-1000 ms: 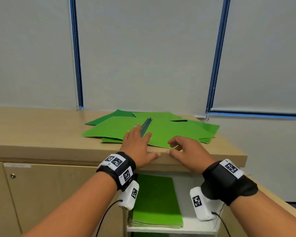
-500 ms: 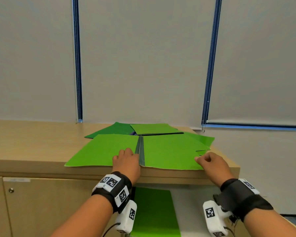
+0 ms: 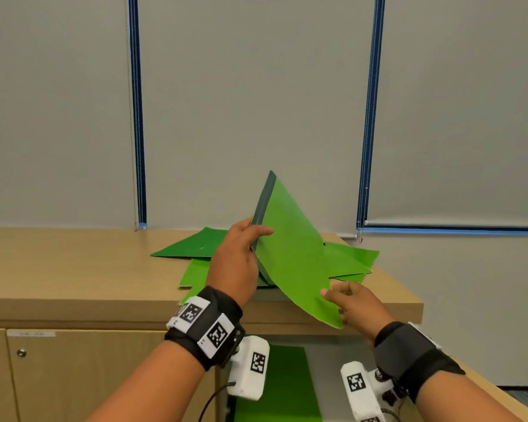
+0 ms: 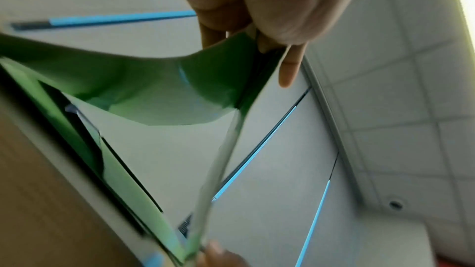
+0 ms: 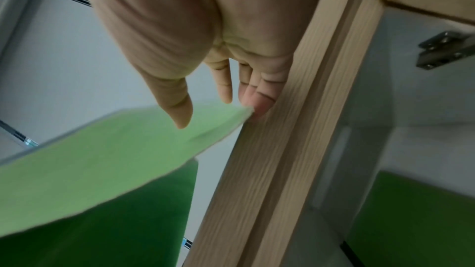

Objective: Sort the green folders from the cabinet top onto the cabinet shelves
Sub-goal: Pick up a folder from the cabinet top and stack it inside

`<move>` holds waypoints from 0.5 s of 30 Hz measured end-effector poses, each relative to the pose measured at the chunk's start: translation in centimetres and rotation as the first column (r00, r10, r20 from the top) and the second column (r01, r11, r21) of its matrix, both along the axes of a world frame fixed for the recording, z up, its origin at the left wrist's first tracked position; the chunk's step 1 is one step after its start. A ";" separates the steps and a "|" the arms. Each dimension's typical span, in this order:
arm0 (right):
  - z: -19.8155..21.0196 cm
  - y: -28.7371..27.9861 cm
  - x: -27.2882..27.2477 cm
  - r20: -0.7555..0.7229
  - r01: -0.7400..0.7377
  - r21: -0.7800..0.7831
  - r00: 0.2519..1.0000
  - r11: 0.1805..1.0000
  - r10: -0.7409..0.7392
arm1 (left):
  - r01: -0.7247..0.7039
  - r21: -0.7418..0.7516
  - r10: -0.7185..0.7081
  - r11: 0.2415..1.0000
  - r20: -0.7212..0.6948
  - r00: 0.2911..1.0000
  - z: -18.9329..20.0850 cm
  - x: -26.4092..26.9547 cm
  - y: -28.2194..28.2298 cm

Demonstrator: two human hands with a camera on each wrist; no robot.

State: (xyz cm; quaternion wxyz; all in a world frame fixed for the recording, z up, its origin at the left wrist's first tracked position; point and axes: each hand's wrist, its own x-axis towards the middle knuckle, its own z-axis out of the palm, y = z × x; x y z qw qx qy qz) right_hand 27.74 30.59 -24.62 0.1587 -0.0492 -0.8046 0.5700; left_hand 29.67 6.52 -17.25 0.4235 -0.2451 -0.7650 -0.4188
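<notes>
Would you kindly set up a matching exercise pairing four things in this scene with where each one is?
Things:
1. left hand
2. right hand
3. lifted folder
4. folder stack

Places:
A. on the shelf under the cabinet top
B. gripping the folder's dark spine
C. raised and tilted above the cabinet top
D. at the folder's lower corner

Pairs: 1-B, 2-D, 3-C, 4-A
</notes>
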 end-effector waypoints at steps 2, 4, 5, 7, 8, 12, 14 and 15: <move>0.2 -0.4 -0.1 0.014 -0.041 -0.113 0.999 0.993 0.043 | 0.118 0.120 -0.121 0.986 0.013 0.993 0.8 0.6 0.5; 0.3 -0.6 -0.4 0.002 -0.071 -0.205 0.997 0.976 0.073 | 0.216 0.247 -0.226 0.945 0.013 0.974 1.5 1.1 0.8; 0.6 -0.8 -0.4 -0.008 -0.088 -0.250 0.996 0.964 0.089 | 0.263 0.317 -0.283 0.911 0.017 0.959 1.8 1.3 1.0; 1.2 -1.1 -0.3 -0.074 -0.143 -0.360 0.990 0.922 0.124 | 0.340 0.454 -0.387 0.823 0.012 0.922 2.1 1.5 1.3; 1.7 -1.3 -0.1 -0.116 -0.175 -0.418 0.983 0.891 0.139 | 0.366 0.507 -0.429 0.781 0.008 0.903 2.1 1.5 1.3; 3.6 -1.0 0.8 -0.237 -0.342 -0.636 0.940 0.692 0.246 | 0.422 0.699 -0.608 0.578 0.024 0.793 1.9 1.5 1.2; 4.0 -0.2 0.8 -0.241 -0.346 -0.677 0.938 0.650 0.248 | 0.482 0.760 -0.740 0.435 -0.004 0.673 1.9 1.8 0.8; 4.2 0.3 0.7 -0.236 -0.322 -0.678 0.947 0.661 0.219 | 0.512 0.755 -0.780 0.409 -0.002 0.626 1.8 1.9 0.5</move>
